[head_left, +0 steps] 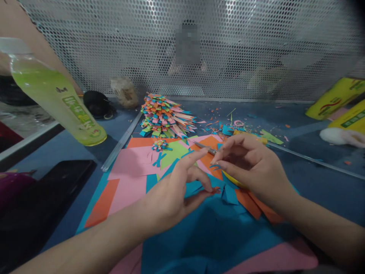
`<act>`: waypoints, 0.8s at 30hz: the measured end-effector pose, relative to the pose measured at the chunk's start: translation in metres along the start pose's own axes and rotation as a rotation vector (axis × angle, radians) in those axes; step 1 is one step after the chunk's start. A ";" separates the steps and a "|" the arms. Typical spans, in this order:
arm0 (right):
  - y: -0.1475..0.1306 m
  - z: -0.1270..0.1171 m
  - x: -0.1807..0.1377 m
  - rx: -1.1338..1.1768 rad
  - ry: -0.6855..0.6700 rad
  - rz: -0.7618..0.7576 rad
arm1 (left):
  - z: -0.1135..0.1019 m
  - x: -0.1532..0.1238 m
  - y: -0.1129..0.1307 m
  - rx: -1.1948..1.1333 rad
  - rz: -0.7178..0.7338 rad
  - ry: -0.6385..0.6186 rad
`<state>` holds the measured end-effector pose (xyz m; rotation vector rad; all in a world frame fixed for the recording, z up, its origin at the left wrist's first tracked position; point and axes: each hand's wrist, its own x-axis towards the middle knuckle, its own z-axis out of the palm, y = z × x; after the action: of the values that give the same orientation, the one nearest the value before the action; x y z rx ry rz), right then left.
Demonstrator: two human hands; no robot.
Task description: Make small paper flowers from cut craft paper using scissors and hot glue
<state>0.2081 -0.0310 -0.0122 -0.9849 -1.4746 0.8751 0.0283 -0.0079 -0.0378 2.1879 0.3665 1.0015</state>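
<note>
My left hand [182,186] is closed in a pinch, with a tiny orange-red paper piece [216,190] between thumb and fingertip. Just to its right, my right hand [253,160] pinches a small blue paper strip [214,166]. Under the right hand are scissors [205,147], blades pointing left; the yellow handle [234,180] is partly hidden by that hand. A folded blue paper piece [229,195] stands on the blue sheet [176,243] below the fingertips. Farther off sits a small paper flower [159,145] of several colours.
A cone of layered coloured strips [165,118] stands at the back, with paper scraps [228,127] to its right. At left are a green drink bottle [62,99], a black phone [54,198] and a clear plastic strip [122,142]. Yellow packs [336,97] lie far right, before a perforated metal panel [114,42].
</note>
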 end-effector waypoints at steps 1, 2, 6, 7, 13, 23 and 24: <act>0.000 0.001 -0.001 -0.018 0.000 -0.006 | 0.001 -0.001 -0.001 -0.005 0.001 -0.007; 0.000 0.002 -0.002 -0.041 0.000 -0.013 | 0.002 -0.001 -0.001 -0.009 0.002 -0.007; 0.000 0.007 -0.006 -0.113 -0.038 -0.068 | 0.004 0.000 -0.001 -0.027 -0.001 -0.005; 0.000 0.007 -0.006 -0.125 -0.046 -0.084 | 0.004 0.000 -0.001 -0.028 -0.001 -0.002; 0.000 0.007 -0.010 -0.211 -0.066 -0.166 | 0.003 0.001 -0.001 0.048 -0.005 0.026; -0.004 0.001 -0.009 -0.254 -0.023 -0.182 | 0.002 0.004 0.001 0.016 0.017 0.036; -0.004 0.000 -0.008 -0.230 -0.011 -0.166 | 0.001 0.004 0.001 0.012 0.020 0.052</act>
<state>0.2077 -0.0404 -0.0113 -1.0086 -1.6674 0.6012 0.0318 -0.0071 -0.0355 2.1830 0.3759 1.0719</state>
